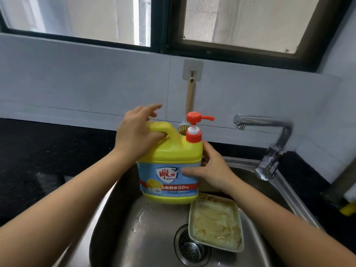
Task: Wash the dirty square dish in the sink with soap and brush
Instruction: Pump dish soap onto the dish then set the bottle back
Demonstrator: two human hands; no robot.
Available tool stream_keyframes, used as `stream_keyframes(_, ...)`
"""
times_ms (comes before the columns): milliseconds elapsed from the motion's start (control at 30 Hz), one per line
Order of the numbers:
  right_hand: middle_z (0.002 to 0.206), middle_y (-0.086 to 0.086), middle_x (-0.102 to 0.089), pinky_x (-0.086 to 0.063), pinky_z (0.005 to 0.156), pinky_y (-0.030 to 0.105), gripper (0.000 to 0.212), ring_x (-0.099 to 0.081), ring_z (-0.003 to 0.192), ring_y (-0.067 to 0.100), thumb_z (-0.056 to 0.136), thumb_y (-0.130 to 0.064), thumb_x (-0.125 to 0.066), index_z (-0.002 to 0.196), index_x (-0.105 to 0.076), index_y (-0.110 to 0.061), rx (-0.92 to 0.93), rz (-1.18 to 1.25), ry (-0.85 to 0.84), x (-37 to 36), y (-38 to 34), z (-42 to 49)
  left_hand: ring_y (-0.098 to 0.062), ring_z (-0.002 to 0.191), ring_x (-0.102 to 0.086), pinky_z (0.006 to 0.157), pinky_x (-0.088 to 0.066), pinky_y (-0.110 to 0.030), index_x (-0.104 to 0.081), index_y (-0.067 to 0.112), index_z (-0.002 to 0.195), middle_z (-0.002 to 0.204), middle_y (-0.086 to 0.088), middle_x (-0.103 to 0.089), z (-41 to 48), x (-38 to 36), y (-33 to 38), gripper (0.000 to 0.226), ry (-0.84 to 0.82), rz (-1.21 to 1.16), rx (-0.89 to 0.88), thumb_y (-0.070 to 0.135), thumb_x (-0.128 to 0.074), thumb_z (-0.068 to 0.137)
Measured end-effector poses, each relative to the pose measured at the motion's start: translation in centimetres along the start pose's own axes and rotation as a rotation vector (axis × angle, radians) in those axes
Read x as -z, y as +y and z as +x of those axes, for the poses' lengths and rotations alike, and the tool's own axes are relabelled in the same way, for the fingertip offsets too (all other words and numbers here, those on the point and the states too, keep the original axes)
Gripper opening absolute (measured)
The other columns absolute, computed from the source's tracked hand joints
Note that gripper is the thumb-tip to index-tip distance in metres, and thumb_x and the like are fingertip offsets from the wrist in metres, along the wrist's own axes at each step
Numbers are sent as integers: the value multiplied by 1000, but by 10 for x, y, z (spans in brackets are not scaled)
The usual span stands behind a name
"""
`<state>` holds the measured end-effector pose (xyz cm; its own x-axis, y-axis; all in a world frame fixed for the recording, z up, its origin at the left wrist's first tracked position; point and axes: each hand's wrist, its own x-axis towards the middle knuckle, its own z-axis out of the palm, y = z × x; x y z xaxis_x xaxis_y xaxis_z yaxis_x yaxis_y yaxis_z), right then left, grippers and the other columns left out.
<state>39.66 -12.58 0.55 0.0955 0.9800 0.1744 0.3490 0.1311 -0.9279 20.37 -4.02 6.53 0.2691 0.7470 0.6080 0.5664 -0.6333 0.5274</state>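
A big yellow soap jug with a red pump is held up over the steel sink. My left hand grips its handle, thumb hooked through and the outer fingers stretched out. My right hand is wrapped round the jug's right side, thumb across the label. The dirty square dish lies tilted in the sink at the right, over the drain, smeared with yellowish residue. A wooden-handled brush hangs from a wall hook behind the jug, its bristles partly hidden.
A chrome tap stands at the sink's right rim, its upper spout pointing left. Dark countertop runs to the left and right. A yellow-tipped object lies at the right edge. A window is above the tiled wall.
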Motion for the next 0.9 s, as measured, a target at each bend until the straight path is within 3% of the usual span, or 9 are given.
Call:
stream_keyframes(100, 111, -8, -63, -57, 78, 31, 66, -64, 99, 11, 64, -21, -85, 118, -49, -35, 42, -30, 84, 2, -18, 14, -30, 119, -46, 97, -43, -47, -28, 22, 143, 135, -10, -42, 24, 6, -7, 93, 8, -66, 259, 37, -79, 67)
stream_keyframes(200, 110, -8, -63, -58, 77, 33, 64, -65, 97, 13, 65, -27, -84, 117, -48, -37, 85, -62, 108, 2, -34, 32, -33, 128, -40, 103, -38, -46, -21, 16, 146, 144, -15, -34, 41, 10, -14, 99, 4, -179, 409, 41, -78, 68)
stream_keyframes(333, 107, -10, -60, -58, 72, 27, 62, -64, 92, 9, 67, -30, -83, 117, -48, -34, 120, -49, 187, -2, -49, 60, -30, 124, -45, 100, -44, -45, -21, 19, 146, 141, -15, -39, 59, 10, -26, 101, 97, -445, 496, 44, -79, 67)
stream_keyframes(400, 110, -7, -59, -58, 73, 29, 63, -64, 92, 9, 67, -30, -83, 118, -48, -34, 131, -48, 192, -5, -53, 77, -27, 119, -48, 96, -45, -40, -21, 21, 146, 135, -12, -44, 68, 10, -31, 93, 141, -511, 489, 36, -77, 73)
stream_keyframes(500, 114, -5, -60, -58, 78, 34, 69, -63, 95, 10, 67, -27, -84, 126, -50, -30, 109, -4, 190, -9, -52, 101, -21, 101, -51, 80, -45, -32, -21, 24, 146, 111, -5, -48, 77, 8, -36, 83, 228, -518, 434, 22, -71, 80)
stream_keyframes(600, 118, -3, -62, -56, 85, 37, 69, -62, 104, 17, 69, -20, -83, 130, -52, -26, 83, 35, 171, -13, -47, 122, -18, 95, -53, 78, -48, -32, -25, 25, 145, 105, -2, -48, 87, 4, -45, 74, 292, -519, 390, 11, -63, 84)
stream_keyframes(767, 112, -5, -56, -49, 74, 20, 66, -53, 103, 11, 75, -7, -77, 133, -48, -19, 91, 81, 168, -22, -42, 142, -16, 91, -53, 81, -52, -34, -30, 24, 142, 103, -1, -49, 104, -5, -55, 59, 338, -452, 320, 13, -57, 90)
stream_keyframes(900, 109, -3, -57, -47, 63, 11, 58, -54, 99, 12, 76, -7, -76, 129, -52, -15, 52, 98, 162, -25, -39, 153, -16, 92, -54, 81, -52, -35, -28, 23, 142, 102, -1, -50, 114, -11, -63, 58, 363, -431, 307, 17, -57, 92)
